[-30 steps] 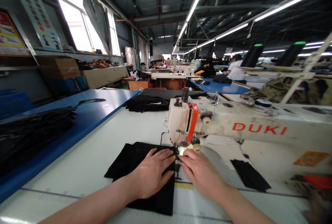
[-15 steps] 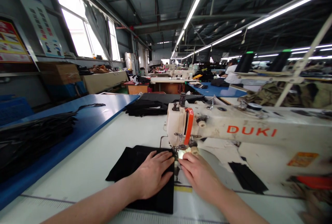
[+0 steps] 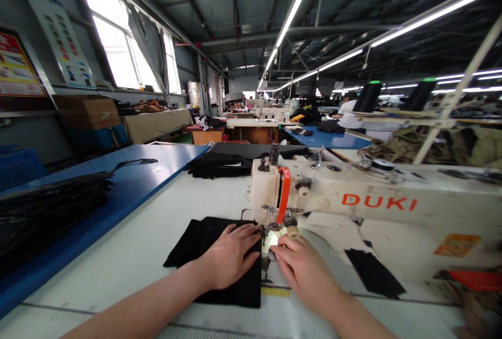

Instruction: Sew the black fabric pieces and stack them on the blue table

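A folded black fabric piece point(image 3: 192, 242) lies on the sewing machine's pale bed, its right edge beside the needle and presser foot point(image 3: 263, 232). My left hand point(image 3: 233, 255) rests flat on this fabric, fingers stretched toward the presser foot. Just right of the foot is my right hand point(image 3: 300, 263), its fingers curled and pressed together, fingertips low over the lit needle plate. Whether anything is between those fingertips is hidden. The white sewing machine point(image 3: 314, 182), lettered DUKI, has an orange thread take-up guard point(image 3: 284, 195).
Black fabric strips point(image 3: 374, 273) lie under the machine arm, near white scraps point(image 3: 329, 229). More black fabric point(image 3: 223, 164) is stacked behind the machine head. On the left, a blue table point(image 3: 172, 158) bears a black pile point(image 3: 50, 208). A person point(image 3: 347, 114) is farther back.
The black fabric has slid a little away from me past the presser foot, its near edge now farther off. My right fingertips have drawn slightly back from the needle; my left hand stays on the fabric.
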`<state>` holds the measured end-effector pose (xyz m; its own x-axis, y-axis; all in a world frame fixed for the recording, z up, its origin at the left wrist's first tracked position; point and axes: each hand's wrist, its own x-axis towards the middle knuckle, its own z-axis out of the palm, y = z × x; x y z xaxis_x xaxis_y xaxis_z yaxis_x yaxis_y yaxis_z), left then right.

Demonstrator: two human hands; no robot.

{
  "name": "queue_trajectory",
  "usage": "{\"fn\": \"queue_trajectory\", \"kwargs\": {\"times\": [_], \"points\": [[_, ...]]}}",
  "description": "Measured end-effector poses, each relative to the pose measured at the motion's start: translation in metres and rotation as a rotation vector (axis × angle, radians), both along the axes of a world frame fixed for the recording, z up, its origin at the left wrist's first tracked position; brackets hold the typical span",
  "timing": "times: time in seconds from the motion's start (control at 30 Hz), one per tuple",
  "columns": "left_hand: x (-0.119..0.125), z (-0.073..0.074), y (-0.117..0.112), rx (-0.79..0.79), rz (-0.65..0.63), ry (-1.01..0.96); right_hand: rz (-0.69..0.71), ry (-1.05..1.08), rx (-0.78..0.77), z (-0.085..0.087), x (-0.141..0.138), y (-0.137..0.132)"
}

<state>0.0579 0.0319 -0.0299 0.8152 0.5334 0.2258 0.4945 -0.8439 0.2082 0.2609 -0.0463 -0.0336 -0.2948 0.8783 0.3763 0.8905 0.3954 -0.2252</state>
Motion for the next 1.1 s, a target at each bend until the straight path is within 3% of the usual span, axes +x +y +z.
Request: {"fn": "queue_trajectory", "kwargs": {"times": [0.43, 0.53, 0.73, 0.83, 0.9, 0.97, 1.1], "points": [[-0.001, 0.001, 0.000, -0.029, 0.013, -0.029, 0.039, 0.044, 0.018, -0.003, 0.004, 0.001], [-0.015, 0.004, -0.012, -0.053, 0.031, -0.030, 0.069, 0.048, 0.020, -0.004, 0.004, 0.001], [-0.055, 0.012, -0.059, -0.139, 0.037, -0.054, 0.142, -0.030, 0.094, -0.007, 0.004, 0.003], [-0.076, 0.016, -0.060, -0.134, 0.115, -0.201, 0.174, -0.110, 0.110, -0.002, 0.002, -0.003], [-0.091, 0.020, -0.046, -0.145, 0.262, -0.285, 0.164, -0.140, 0.112, 0.005, -0.009, -0.013], [-0.105, 0.024, -0.028, -0.230, 0.420, -0.244, 0.121, -0.141, 0.110, 0.012, -0.032, -0.027], [-0.118, 0.029, -0.005, -0.430, 0.462, -0.080, 0.046, -0.207, -0.003, 0.017, -0.097, -0.049]]}}
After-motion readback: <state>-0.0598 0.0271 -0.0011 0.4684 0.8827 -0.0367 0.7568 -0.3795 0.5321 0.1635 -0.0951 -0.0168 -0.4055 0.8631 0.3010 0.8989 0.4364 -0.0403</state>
